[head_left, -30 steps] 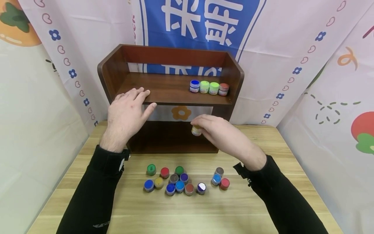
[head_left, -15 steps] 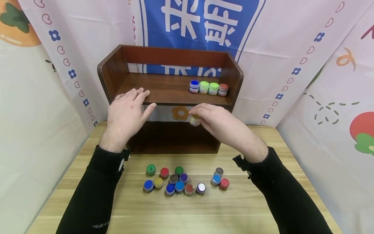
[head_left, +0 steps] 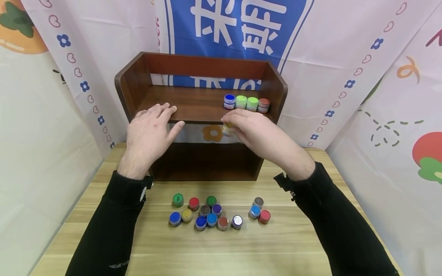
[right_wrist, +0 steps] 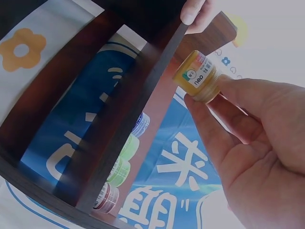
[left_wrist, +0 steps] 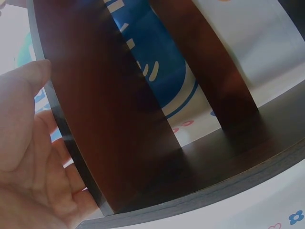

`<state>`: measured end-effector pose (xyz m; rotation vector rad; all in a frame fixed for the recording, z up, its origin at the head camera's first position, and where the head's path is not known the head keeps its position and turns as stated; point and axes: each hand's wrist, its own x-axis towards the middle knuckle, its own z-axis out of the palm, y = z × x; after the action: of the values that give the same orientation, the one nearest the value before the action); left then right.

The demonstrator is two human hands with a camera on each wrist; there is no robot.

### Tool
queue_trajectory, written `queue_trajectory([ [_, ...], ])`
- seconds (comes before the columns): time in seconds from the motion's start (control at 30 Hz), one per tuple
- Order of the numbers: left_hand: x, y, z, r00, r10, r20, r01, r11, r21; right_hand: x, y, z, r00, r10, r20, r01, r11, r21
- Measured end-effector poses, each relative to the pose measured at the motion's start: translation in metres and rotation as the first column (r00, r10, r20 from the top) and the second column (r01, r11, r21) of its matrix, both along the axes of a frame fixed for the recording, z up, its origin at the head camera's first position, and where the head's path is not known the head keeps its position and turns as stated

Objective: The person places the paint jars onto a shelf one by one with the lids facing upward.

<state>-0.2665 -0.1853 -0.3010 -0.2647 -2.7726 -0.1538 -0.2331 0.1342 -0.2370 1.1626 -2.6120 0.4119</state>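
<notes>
My right hand (head_left: 253, 130) pinches a small paint jar (right_wrist: 198, 76) with yellow contents and a "deli" label between thumb and fingertips. In the head view it is just in front of the upper board's front edge, mostly covered by the fingers. My left hand (head_left: 146, 134) rests on the left part of the upper board of a dark brown wooden shelf (head_left: 193, 109), thumb by its front edge. On that board at the right stand a blue jar (head_left: 229, 102), two light green jars (head_left: 241, 102) and a reddish-brown jar (head_left: 264, 105) in a row.
On the wooden table (head_left: 214, 253) before the shelf stand several paint jars, among them a green jar (head_left: 178, 200), a yellow jar (head_left: 187, 216) and a white-topped jar (head_left: 237, 222). A smaller cluster holds a red jar (head_left: 264, 216). Printed cloth (head_left: 310, 69) hangs behind.
My right hand has risen with the yellow paint jar, from in front of the lower compartment to the upper board's edge. My left hand stays where it was.
</notes>
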Motion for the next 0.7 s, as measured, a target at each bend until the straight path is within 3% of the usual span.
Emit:
queue_trajectory([
  [0.7,0.001,-0.002,0.0,1.0,-0.006,-0.004,0.006,1.0,0.001,-0.029,-0.016,0.032,0.997,-0.077,0.004,0.077,0.997,0.002],
])
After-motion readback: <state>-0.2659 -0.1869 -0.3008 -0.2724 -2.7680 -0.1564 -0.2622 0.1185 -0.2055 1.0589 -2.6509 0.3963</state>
